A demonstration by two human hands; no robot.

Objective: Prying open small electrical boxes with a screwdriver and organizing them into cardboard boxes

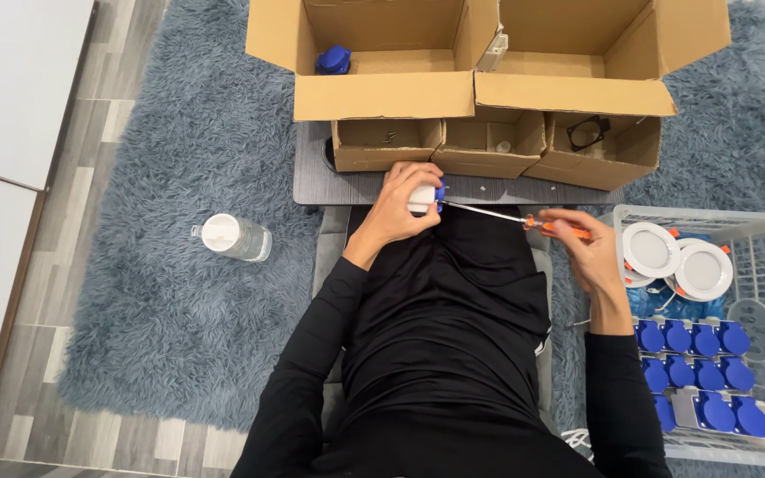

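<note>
The left hand [397,208] is wrapping its fingers closed around a small white round fitting with a blue part [425,196], holding it just near the edge of a dark grey board [316,177] and above the person's black-clad lap. The right hand [588,250] is gripping the orange handle of a screwdriver [524,219], fingers curled tight about it, and the thin metal shaft is running left across the lap so that its tip is meeting the blue part of the fitting.

Just beyond the hands, three small open cardboard boxes [489,146] are sitting side by side on the grey board; the right one is holding a black ring-shaped piece [587,133], and what lies in the other two is too small to tell. Behind them, farther off, two large open cardboard boxes [382,96] are standing next to each other, and a blue cap-like part [333,60] is lying in the left one.

To the right of the right hand, a white wire basket [759,230] is resting on the rug. At its far end, round white recessed lamps [676,258] are lying overlapped; nearer, rows of blue caps [701,367] are filling it.

Well to the left, a clear plastic bottle with a white lid [234,236] is lying on its side on the shaggy grey-blue rug [170,292], which is covering a grey wood-look floor [37,292].
</note>
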